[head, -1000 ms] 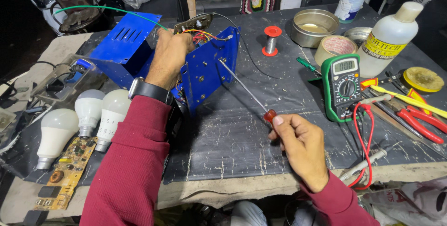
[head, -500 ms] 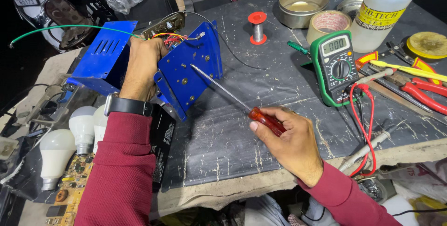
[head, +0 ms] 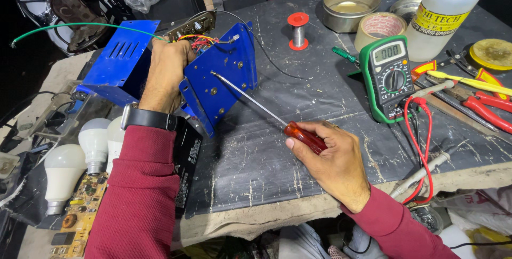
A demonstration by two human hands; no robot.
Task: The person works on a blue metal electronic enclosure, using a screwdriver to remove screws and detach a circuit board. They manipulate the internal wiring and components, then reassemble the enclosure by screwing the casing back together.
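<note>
My left hand (head: pixel 164 75) grips a blue metal case (head: pixel 221 80) that is opened up, with coloured wires and a circuit board showing at its top. The case's second half (head: pixel 120 61) lies to the left behind the hand. My right hand (head: pixel 330 157) holds a screwdriver with a red handle (head: pixel 303 136). Its long shaft (head: pixel 248 98) points up-left, and its tip rests on a screw on the blue panel's face.
A green multimeter (head: pixel 388 77) with red leads lies to the right, beside pliers (head: pixel 482 104), a tape roll (head: pixel 380 27), a metal tin (head: pixel 349 5), a white bottle (head: pixel 442 16) and a solder spool (head: pixel 298 30). White bulbs (head: pixel 80 157) and a circuit board (head: pixel 80 216) sit at left.
The view shifted, so everything sits lower and more central. My right hand moved up-left with the screwdriver, and its tip now touches the blue panel. The left hand keeps its grip.
</note>
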